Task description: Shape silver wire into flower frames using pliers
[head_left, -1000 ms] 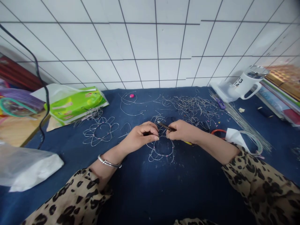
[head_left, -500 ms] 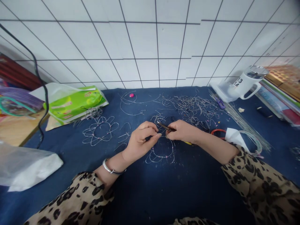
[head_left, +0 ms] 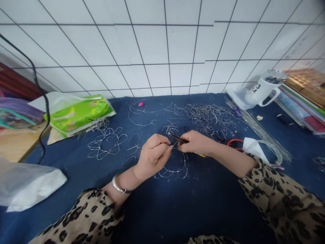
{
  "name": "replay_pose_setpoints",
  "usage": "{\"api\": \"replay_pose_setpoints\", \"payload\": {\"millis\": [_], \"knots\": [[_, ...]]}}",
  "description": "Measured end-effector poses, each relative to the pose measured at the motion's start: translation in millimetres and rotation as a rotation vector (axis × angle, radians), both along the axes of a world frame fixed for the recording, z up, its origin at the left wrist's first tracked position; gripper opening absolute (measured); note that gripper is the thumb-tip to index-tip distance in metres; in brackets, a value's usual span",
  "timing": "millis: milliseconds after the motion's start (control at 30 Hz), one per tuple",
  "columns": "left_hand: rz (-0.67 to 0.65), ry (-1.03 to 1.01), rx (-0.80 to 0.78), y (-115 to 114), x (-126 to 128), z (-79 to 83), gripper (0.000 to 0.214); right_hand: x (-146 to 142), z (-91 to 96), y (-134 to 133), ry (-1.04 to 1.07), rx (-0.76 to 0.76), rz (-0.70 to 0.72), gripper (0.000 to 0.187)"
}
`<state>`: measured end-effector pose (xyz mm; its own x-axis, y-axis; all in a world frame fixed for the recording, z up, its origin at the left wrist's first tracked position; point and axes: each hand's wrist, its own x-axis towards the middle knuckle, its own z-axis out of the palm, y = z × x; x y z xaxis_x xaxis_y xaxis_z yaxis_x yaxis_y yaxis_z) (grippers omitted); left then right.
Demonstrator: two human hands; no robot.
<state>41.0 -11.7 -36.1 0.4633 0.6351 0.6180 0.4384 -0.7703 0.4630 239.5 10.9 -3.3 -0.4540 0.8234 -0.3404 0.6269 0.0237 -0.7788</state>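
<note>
Between my hands is a thin wire ring (head_left: 175, 171) with looped petals and small pink beads; its upper part is hidden by my fingers. My left hand (head_left: 154, 153) is closed at the ring's left side, thumb and fingertips pinched on its wire. My right hand (head_left: 196, 143) is wrapped around a pair of pliers (head_left: 175, 137), whose dark jaws point left toward my left fingertips. A bit of yellow handle shows under that hand. To the left lies a flower-shaped wire ring (head_left: 101, 148), with several short bent wires (head_left: 133, 148) beside my left hand.
A tangle of wire scraps (head_left: 208, 113) lies behind my right hand, with straight wires (head_left: 266, 135) and purple-handled scissors (head_left: 236, 110) to its right. A white mug (head_left: 265, 89) stands at back right. A green tissue pack (head_left: 78, 115) and plastic bag (head_left: 38, 189) are left.
My left fingers have curled in more tightly. The pliers stay in my right hand near the ring, and the whole view has shifted slightly.
</note>
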Motion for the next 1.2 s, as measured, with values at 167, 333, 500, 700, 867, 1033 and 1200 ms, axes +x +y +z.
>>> {"api": "replay_pose_setpoints", "payload": {"millis": [167, 333, 500, 700, 867, 1033, 1200], "knots": [[-0.009, 0.027, 0.155, 2, 1, -2.7, 0.014, -1, 1.8, -1, 0.003, -0.008, 0.010, 0.014], [-0.037, 0.096, 0.293, 4, 0, -5.5, 0.013, -2, 3.0, -1, -0.001, 0.003, 0.010, 0.013], [-0.196, 0.259, 0.324, 8, -2, -4.2, 0.011, -3, 2.1, -1, -0.014, 0.027, 0.017, 0.010], [-0.177, -0.014, -0.258, 7, -1, 5.8, 0.010, 0, 1.3, -2, 0.014, -0.029, 0.015, 0.011], [-0.130, -0.315, -0.580, 6, 1, 4.6, 0.012, 2, 2.4, -1, 0.030, -0.042, 0.017, 0.013], [-0.101, -0.505, -0.863, 6, 4, -2.6, 0.013, 1, 1.1, -3, 0.045, 0.003, -0.019, 0.013], [-0.127, -0.553, -1.054, 5, 6, -1.7, 0.014, -3, 0.2, -6, 0.004, 0.066, -0.031, 0.014]]}}
